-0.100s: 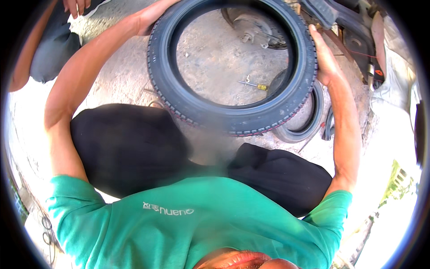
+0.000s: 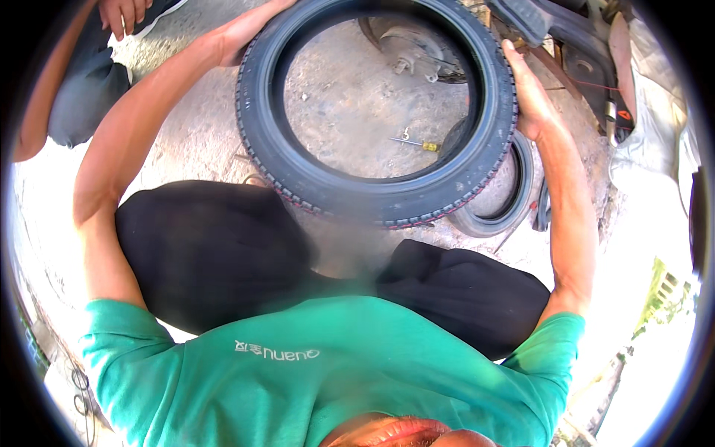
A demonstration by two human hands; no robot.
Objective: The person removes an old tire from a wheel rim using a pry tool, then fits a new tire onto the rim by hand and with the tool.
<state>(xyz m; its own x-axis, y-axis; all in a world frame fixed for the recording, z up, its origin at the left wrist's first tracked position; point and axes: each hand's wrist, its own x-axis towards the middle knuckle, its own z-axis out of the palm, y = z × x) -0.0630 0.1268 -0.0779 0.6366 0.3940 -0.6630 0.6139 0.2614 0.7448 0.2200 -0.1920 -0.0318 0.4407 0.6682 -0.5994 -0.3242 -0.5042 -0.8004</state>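
Observation:
A large black tyre (image 2: 350, 195) with a knobbly tread is held up in front of my knees, between my two hands. My left hand (image 2: 249, 33) is pressed round its upper left side, the fingers partly hidden behind the rubber. On the opposite side, my right hand (image 2: 530, 93) grips the tread with the thumb pointing up along it; most of its fingers are hidden. Through the tyre's opening I see a screwdriver (image 2: 428, 146) with a yellow handle on the floor, and a round metal wheel part (image 2: 421, 56) farther off.
A second, smaller tyre (image 2: 484, 226) lies on the concrete floor below the right side of the held one. Dark vehicle parts (image 2: 588, 67) and a pale plastic sheet (image 2: 640, 141) are at the upper right. Another person's hand (image 2: 123, 15) and knee (image 2: 89, 104) are at the upper left.
The held tyre and both hands appear slightly farther left in the view, and the floor things have shifted left a little too. The grip looks the same.

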